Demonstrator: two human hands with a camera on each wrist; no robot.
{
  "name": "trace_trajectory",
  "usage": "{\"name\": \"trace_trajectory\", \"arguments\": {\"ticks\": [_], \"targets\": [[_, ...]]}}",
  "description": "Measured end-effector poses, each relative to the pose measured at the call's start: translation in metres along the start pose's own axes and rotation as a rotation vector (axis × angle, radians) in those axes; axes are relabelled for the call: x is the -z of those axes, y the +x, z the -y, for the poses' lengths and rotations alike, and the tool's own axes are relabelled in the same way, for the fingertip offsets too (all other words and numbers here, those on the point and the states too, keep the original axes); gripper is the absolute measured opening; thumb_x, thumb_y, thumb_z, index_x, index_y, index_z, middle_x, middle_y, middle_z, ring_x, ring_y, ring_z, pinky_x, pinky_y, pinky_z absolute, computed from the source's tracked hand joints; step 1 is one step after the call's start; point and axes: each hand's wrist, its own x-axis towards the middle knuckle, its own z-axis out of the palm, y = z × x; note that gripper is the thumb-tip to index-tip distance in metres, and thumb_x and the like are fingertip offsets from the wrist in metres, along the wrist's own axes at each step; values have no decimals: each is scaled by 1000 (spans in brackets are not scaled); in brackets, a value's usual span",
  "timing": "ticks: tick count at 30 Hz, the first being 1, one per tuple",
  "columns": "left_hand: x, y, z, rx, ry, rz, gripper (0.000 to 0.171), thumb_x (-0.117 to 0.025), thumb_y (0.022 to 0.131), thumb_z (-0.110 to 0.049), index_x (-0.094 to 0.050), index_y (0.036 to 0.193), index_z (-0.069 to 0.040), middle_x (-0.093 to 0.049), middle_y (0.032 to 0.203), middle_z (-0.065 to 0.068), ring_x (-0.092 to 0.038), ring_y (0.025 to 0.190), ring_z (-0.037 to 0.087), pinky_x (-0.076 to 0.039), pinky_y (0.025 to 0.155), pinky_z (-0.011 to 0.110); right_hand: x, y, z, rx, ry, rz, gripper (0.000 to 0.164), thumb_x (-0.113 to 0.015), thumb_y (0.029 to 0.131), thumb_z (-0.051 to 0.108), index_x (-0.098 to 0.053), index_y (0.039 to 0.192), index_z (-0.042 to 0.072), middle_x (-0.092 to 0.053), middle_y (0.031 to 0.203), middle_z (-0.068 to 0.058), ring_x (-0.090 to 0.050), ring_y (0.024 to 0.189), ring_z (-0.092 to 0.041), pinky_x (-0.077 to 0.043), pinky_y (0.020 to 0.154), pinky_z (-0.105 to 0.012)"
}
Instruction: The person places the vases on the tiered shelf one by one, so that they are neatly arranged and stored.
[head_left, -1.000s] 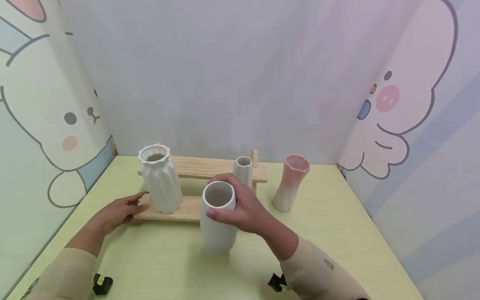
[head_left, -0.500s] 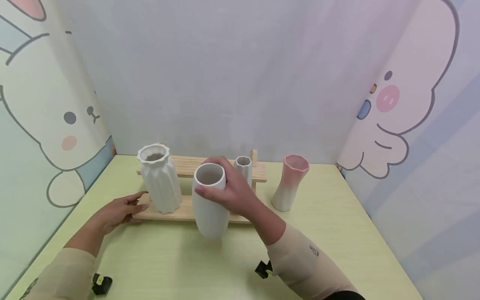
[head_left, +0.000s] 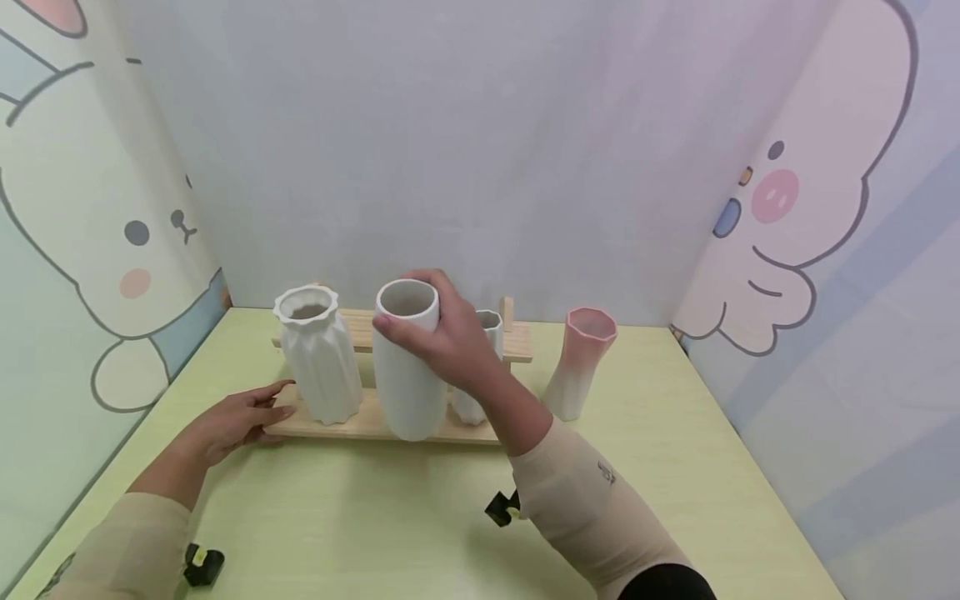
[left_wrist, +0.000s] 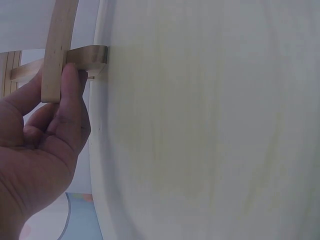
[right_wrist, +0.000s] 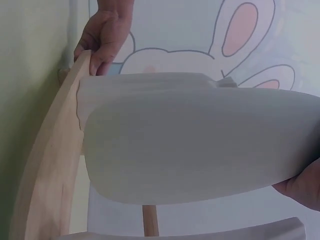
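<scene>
My right hand (head_left: 457,337) grips a smooth white vase (head_left: 411,383) near its rim, thumb in front. The vase stands nearly upright over the lower board of a two-tier wooden shelf (head_left: 375,423). In the right wrist view its base (right_wrist: 100,155) is close to the board; I cannot tell whether they touch. My left hand (head_left: 236,423) pinches the board's left end, thumb on top and fingers beneath, as the left wrist view also shows. On that board, a pleated white vase (head_left: 321,367) stands at left and a small white fluted vase (head_left: 468,406), partly hidden by my right hand, at right.
A pink-and-white vase (head_left: 581,367) stands on the pale green table (head_left: 660,467), right of the shelf. The upper board (head_left: 360,325) runs behind the vases. A grey backdrop (head_left: 480,167) and cartoon-printed side walls enclose the table. Black clip-like pieces (head_left: 203,567) sit by both forearms.
My right hand has carried the smooth white vase away from me and slightly left, from in front of the shelf to over its lower board. My left hand has stayed on the board's end.
</scene>
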Motion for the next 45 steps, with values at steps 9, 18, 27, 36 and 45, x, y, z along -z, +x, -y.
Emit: {"name": "trace_trajectory", "arguments": {"ticks": [9,18,27,36,45], "targets": [[0,0,0,3,0,4,82,-64,97,-29,-12,158,-10,4,157,35,-59,104,11,-59,90,34,0,21,11,-48,-35,-61,53,-71,84,47,-51,125,21,-66,102,3,-65,87,-15,-58,70,-31],[1,1,-1,5,3,6,82,-63,97,-28,-11,158,-10,3,157,36,-59,103,12,-59,89,34,0,49,16,-47,-28,-109,56,-70,85,52,-50,127,22,-66,102,3,-64,87,-14,-58,68,-31],[2,1,-1,-5,11,7,83,-64,97,-30,-12,158,-11,2,157,37,-59,105,12,-59,89,34,-2,72,24,-54,-68,-140,59,-69,84,56,-48,127,23,-64,103,4,-64,86,-13,-58,65,-29],[2,2,-1,4,-11,2,85,-66,95,-30,-13,158,-9,-2,158,35,-60,102,10,-59,89,33,-5,93,26,-66,-79,-150,59,-69,84,57,-48,126,22,-63,104,4,-64,85,-13,-59,63,-28],[0,4,0,1,-8,10,84,-64,96,-31,-12,158,-11,3,158,35,-59,102,8,-59,89,34,-8,111,24,-86,-101,-185,62,-69,83,58,-46,128,21,-64,104,4,-63,86,-12,-57,64,-25]]}}
